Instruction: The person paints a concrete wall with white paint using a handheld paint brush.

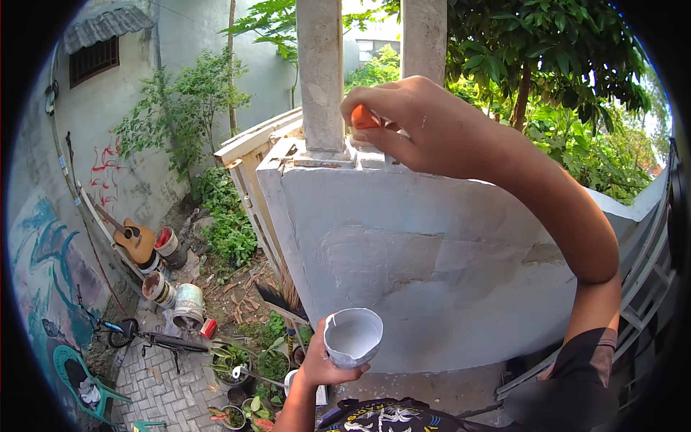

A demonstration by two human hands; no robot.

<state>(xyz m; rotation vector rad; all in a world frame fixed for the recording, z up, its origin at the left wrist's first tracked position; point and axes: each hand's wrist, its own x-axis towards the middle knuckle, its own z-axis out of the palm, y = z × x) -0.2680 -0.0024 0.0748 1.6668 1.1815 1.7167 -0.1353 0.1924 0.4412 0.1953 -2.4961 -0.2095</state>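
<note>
My left hand is wrapped round a rough-rimmed cup, pale grey-white inside, low in front of the wall. The cup is tilted a little, and whitish paint seems to coat it. Raised to the top of the wall, my right hand pinches an orange handle. The far end of that tool is hidden behind my hand, so its kind does not show. Beyond the fingers is a grey concrete post, standing on the painted grey-white wall. Darker bare patches mark the wall's face.
A second post stands to the right. Cream slatted panels lean left of the wall. Paint buckets, a guitar, a bicycle, a green chair and potted plants stand lower left. A metal ladder is at right.
</note>
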